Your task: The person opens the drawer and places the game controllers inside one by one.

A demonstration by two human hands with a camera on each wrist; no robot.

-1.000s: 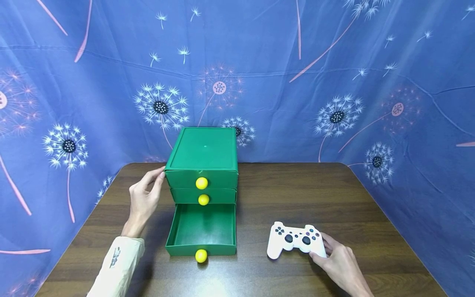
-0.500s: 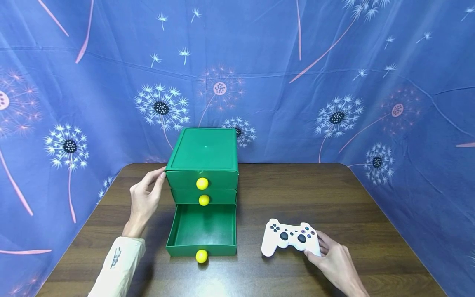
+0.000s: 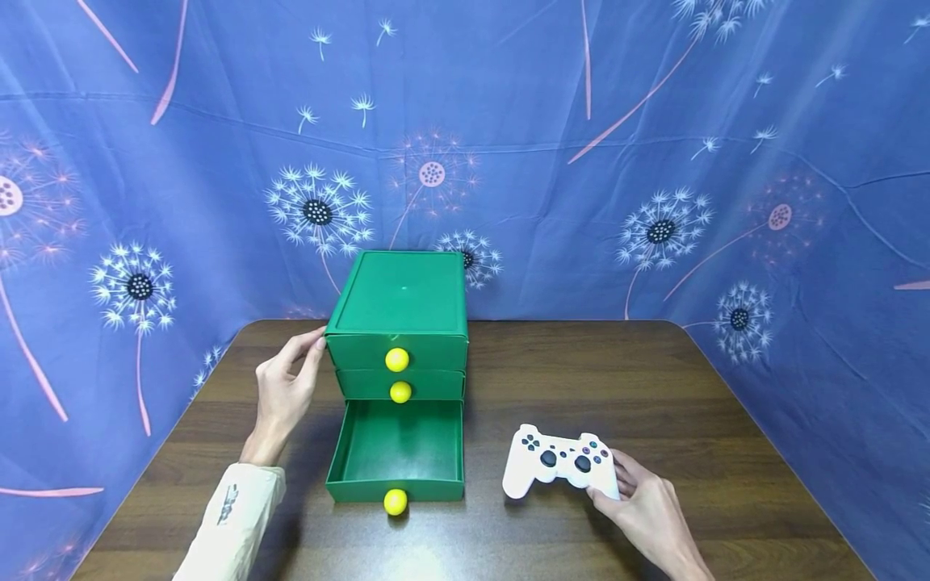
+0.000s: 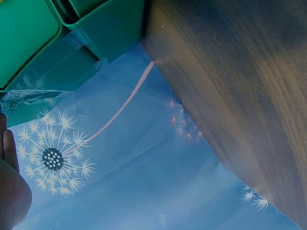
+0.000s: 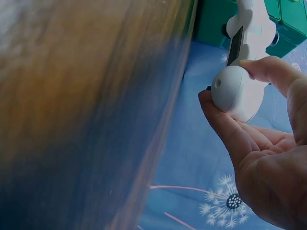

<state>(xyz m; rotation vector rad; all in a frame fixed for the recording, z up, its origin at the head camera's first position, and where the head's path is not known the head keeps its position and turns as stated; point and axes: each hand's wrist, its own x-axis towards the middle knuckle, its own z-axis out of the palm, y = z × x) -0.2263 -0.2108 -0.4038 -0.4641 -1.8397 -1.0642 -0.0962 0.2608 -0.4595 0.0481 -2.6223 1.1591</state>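
Observation:
In the head view, a green drawer unit (image 3: pixel 404 298) stands left of centre on the table. Its bottom drawer (image 3: pixel 400 444) is pulled out with nothing inside, while the upper two are in. My left hand (image 3: pixel 283 391) pinches the unit's upper left front edge with thumb and fingertips; the left wrist view shows only part of this hand (image 4: pixel 12 187) beside the green side wall. My right hand (image 3: pixel 650 512) holds a white game controller (image 3: pixel 559 464) by its right grip, thumb against fingers, slightly above the table. The right wrist view shows the controller (image 5: pixel 240 91) end-on between thumb and fingers.
Each drawer has a yellow ball knob; the lowest knob (image 3: pixel 395 502) sticks out toward the front. A dark wooden table (image 3: pixel 581 371) lies beneath. Blue dandelion-print cloth (image 3: pixel 523 161) hangs behind and along both sides.
My right hand has carried the controller left and slightly away from me, nearer the pulled-out drawer. The left hand keeps its place at the unit's edge.

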